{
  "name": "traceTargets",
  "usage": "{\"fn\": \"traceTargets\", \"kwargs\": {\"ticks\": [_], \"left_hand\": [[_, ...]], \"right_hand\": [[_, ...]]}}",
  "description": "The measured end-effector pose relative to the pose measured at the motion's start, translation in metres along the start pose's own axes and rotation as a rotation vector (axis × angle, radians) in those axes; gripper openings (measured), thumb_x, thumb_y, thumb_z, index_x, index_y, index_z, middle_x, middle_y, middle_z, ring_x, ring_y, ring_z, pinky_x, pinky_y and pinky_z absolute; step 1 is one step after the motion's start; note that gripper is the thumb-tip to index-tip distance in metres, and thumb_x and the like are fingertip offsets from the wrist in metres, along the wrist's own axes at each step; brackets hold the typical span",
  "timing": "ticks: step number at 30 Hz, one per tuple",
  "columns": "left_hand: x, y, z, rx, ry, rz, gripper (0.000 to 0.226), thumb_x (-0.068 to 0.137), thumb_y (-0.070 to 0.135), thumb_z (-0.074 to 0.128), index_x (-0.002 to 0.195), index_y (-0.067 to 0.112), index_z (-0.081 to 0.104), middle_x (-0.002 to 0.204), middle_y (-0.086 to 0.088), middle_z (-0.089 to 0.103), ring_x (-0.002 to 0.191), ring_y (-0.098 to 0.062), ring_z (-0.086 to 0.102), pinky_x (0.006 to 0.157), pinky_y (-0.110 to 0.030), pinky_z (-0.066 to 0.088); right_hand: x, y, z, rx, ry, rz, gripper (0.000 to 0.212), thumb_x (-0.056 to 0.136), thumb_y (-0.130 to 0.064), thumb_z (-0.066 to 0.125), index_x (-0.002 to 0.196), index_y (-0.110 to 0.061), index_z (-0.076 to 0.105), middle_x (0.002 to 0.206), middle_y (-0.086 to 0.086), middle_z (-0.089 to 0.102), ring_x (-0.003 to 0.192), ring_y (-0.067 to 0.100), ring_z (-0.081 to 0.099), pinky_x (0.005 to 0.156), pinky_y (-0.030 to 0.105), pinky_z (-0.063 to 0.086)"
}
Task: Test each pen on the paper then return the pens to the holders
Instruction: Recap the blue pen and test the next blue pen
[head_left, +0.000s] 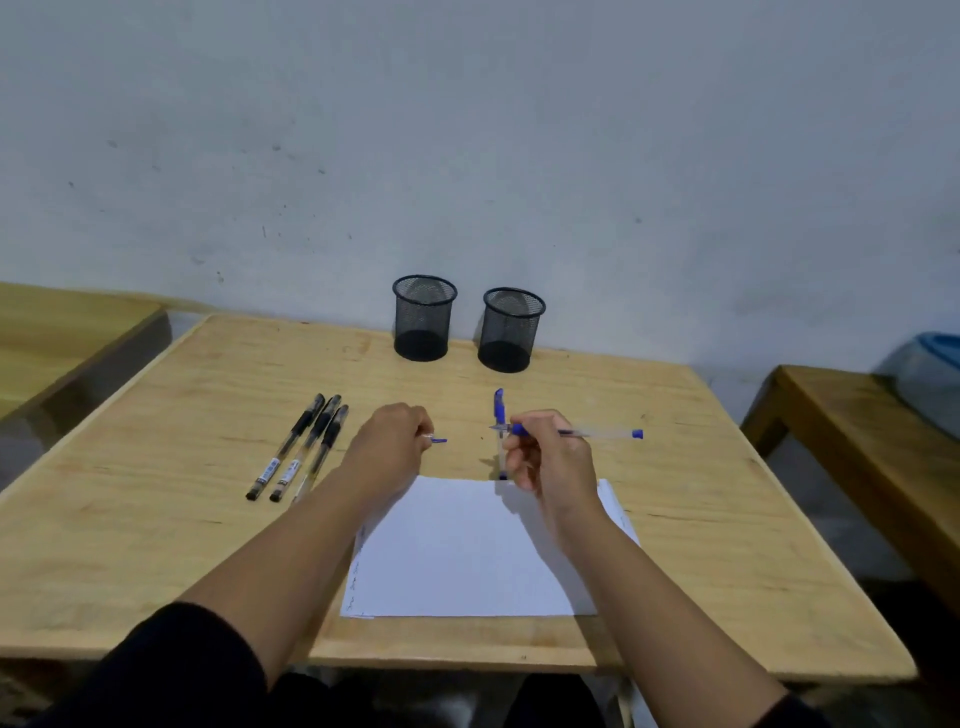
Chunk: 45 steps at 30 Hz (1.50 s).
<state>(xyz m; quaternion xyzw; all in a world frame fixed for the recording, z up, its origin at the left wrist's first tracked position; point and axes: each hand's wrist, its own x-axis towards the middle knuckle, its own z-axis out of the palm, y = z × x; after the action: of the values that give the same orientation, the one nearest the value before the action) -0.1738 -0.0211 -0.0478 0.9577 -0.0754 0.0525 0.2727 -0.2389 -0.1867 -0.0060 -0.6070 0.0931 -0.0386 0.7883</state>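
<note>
My right hand (545, 452) grips an uncapped blue pen (597, 432) that lies level above the table, its tip pointing left. My left hand (397, 441) holds the pen's blue cap (439, 440), whose end pokes out of the curled fingers. A second blue pen (500, 415) lies on the table behind my right hand, partly hidden by it. Three black pens (298, 449) lie side by side to the left. White paper (467, 556) lies in front of me, with small scribbles along its left edge. Two black mesh holders, left (423, 318) and right (510, 330), stand at the back.
The wooden table (701, 519) stands against a pale wall. Another wooden surface (62, 332) lies at the far left. A wooden bench (857, 441) stands at the right and carries a blue-lidded container (930, 374).
</note>
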Motion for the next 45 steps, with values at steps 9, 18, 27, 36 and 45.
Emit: {"fn": "traceTargets", "kwargs": {"ticks": [9, 18, 27, 36, 45], "left_hand": [[-0.016, 0.026, -0.014, -0.326, 0.105, 0.027, 0.008, 0.082, 0.009, 0.064, 0.087, 0.015, 0.066, 0.082, 0.001, 0.066, 0.078, -0.012, 0.059, 0.064, -0.006, 0.038], [-0.035, 0.046, -0.032, -0.369, 0.115, 0.115, 0.009, 0.081, 0.012, 0.067, 0.088, 0.016, 0.067, 0.082, 0.003, 0.069, 0.078, -0.008, 0.062, 0.068, 0.001, 0.040], [-0.046, 0.059, -0.039, -0.372, 0.145, 0.140, 0.010, 0.083, 0.005, 0.061, 0.084, 0.014, 0.067, 0.075, 0.002, 0.066, 0.070, -0.004, 0.057, 0.062, -0.001, 0.038], [-0.059, 0.047, -0.033, -0.343, 0.062, 0.140, 0.010, 0.085, 0.006, 0.059, 0.085, 0.016, 0.064, 0.074, 0.005, 0.063, 0.066, 0.000, 0.053, 0.060, -0.001, 0.037], [-0.043, 0.026, -0.054, -0.564, 0.075, -0.005, 0.020, 0.086, 0.012, 0.060, 0.080, 0.031, 0.062, 0.085, 0.003, 0.063, 0.081, -0.012, 0.054, 0.075, -0.022, 0.043]], "right_hand": [[0.002, -0.003, 0.002, -0.147, -0.039, -0.065, 0.012, 0.092, -0.006, 0.050, 0.080, -0.007, 0.051, 0.060, 0.007, 0.062, 0.039, 0.010, 0.048, 0.034, 0.020, 0.033], [-0.001, -0.009, 0.004, -0.184, -0.070, -0.102, 0.017, 0.089, -0.008, 0.055, 0.072, -0.013, 0.052, 0.053, -0.001, 0.055, 0.038, 0.009, 0.040, 0.039, 0.018, 0.031], [-0.002, -0.009, 0.003, -0.171, -0.197, -0.174, 0.019, 0.089, -0.007, 0.059, 0.071, -0.011, 0.053, 0.047, -0.005, 0.046, 0.041, 0.008, 0.033, 0.042, 0.017, 0.027], [-0.010, 0.001, -0.002, -0.264, -0.253, -0.131, 0.015, 0.087, -0.010, 0.062, 0.073, -0.010, 0.058, 0.055, 0.000, 0.047, 0.046, 0.007, 0.038, 0.044, 0.016, 0.032], [-0.016, -0.010, -0.010, -0.041, -0.193, -0.097, 0.010, 0.083, -0.004, 0.064, 0.085, -0.010, 0.072, 0.069, 0.003, 0.063, 0.064, 0.013, 0.057, 0.064, 0.022, 0.049]]}}
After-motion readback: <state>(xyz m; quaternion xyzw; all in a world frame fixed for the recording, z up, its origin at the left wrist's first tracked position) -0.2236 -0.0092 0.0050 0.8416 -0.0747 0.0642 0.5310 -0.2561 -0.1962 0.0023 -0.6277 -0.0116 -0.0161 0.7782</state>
